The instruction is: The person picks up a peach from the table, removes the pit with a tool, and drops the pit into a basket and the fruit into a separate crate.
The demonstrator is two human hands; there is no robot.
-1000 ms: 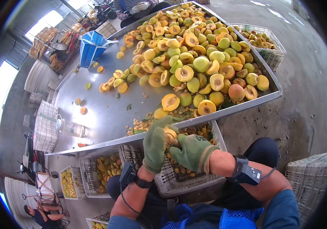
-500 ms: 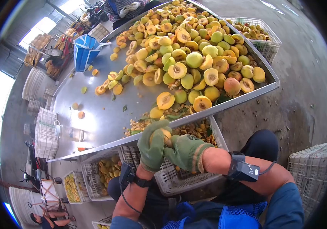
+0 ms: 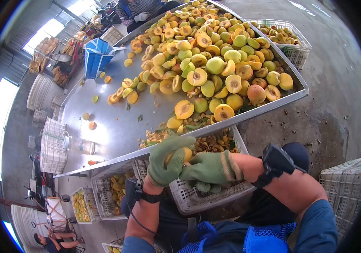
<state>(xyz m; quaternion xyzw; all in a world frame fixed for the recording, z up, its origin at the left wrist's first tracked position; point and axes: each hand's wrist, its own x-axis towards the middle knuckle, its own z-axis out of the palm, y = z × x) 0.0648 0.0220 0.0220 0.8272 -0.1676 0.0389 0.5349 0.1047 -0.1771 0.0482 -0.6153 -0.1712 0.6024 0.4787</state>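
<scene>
Just past the near edge of the metal table (image 3: 117,162), my green-gloved left hand (image 3: 165,162) is closed around a yellow peach (image 3: 187,154), which shows between its fingers. My right hand (image 3: 210,166), in a matching glove, is right beside it with its thumb side close to the fruit. The right fingers are curled downward, and what they hold, if anything, is hidden. Below both hands stands a grey plastic crate (image 3: 189,206). A big heap of peaches (image 3: 214,65), many halved with pits or hollows showing, covers the far part of the table.
Loose pits and leaves (image 3: 163,137) lie along the near table edge. A blue bag (image 3: 97,57) stands at the far left. Crates of fruit (image 3: 119,192) sit lower left, with another crate (image 3: 294,52) at the far right. A co-worker's gloved hand (image 3: 142,17) shows across the table.
My right hand has turned and dropped slightly, its fingers now hanging lower over the crate. My left hand still grips the peach. The view has shifted a little.
</scene>
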